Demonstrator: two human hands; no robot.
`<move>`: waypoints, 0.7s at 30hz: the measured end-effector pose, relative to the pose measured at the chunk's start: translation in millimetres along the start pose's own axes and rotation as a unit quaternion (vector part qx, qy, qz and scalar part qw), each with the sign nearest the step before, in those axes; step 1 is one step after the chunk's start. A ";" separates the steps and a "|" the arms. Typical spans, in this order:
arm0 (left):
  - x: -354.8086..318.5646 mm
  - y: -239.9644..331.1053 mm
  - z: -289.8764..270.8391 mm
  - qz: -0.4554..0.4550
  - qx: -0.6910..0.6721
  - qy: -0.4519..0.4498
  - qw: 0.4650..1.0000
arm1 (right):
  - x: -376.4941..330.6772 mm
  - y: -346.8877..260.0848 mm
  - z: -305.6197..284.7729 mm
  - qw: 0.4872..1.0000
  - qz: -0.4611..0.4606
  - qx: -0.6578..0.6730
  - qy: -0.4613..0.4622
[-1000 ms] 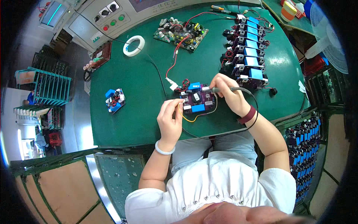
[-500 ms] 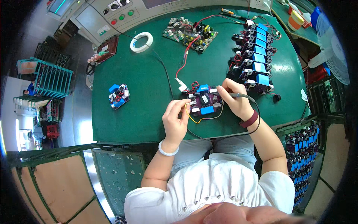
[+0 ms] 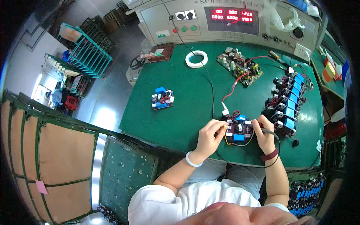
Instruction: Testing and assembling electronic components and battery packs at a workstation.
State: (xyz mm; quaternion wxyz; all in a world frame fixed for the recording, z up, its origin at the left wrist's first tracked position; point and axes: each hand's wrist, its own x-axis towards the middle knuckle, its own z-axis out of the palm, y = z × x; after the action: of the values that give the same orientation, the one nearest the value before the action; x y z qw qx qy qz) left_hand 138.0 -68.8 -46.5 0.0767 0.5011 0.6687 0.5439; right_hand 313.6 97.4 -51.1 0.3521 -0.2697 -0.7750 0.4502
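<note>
A small purple circuit board (image 3: 245,129) with blue blocks and a round black part lies near the table's front edge. At its left side, my left hand (image 3: 210,138) is closed in a pinch on the end of a thin yellow wire (image 3: 225,140), which loops below the board towards the right. My right hand (image 3: 265,137) is closed on the thick end of a black test lead (image 3: 279,147), its fingertips at the board's right edge; the tip is hidden. A white connector (image 3: 225,112) with red wires sits just above the board's upper left.
A larger circuit board (image 3: 234,62) joins the connector by a red cable. Several blue-and-black modules (image 3: 290,103) stand in a row on the right. Another small board (image 3: 162,100) and a white ring (image 3: 196,59) lie left. Behind is an instrument panel (image 3: 232,20) with lit red digits.
My view has swung, so the table sits lower and farther right and the panel's lit display shows. Both hands stay at the board with their grips much the same.
</note>
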 end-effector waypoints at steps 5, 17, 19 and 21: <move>-2.0 -3.7 1.2 0.008 0.006 0.001 1.000 | -0.9 1.0 0.1 1.000 -0.017 -0.002 0.000; 1.1 1.1 1.0 0.005 -0.003 0.009 1.000 | -1.3 6.1 2.3 0.993 0.019 0.113 0.022; 1.2 0.8 0.6 0.015 0.027 0.003 1.000 | -5.1 6.5 1.7 0.991 0.013 0.133 0.031; 1.2 -0.4 1.6 0.004 0.022 -0.007 1.000 | -8.5 6.2 -2.2 0.991 0.022 0.133 0.019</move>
State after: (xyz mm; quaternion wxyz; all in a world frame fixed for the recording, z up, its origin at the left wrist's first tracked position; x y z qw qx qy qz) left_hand 138.2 -66.8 -47.0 0.0681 0.5095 0.6780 0.5254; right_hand 321.2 95.1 -58.4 0.3894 -0.2463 -0.6953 0.5516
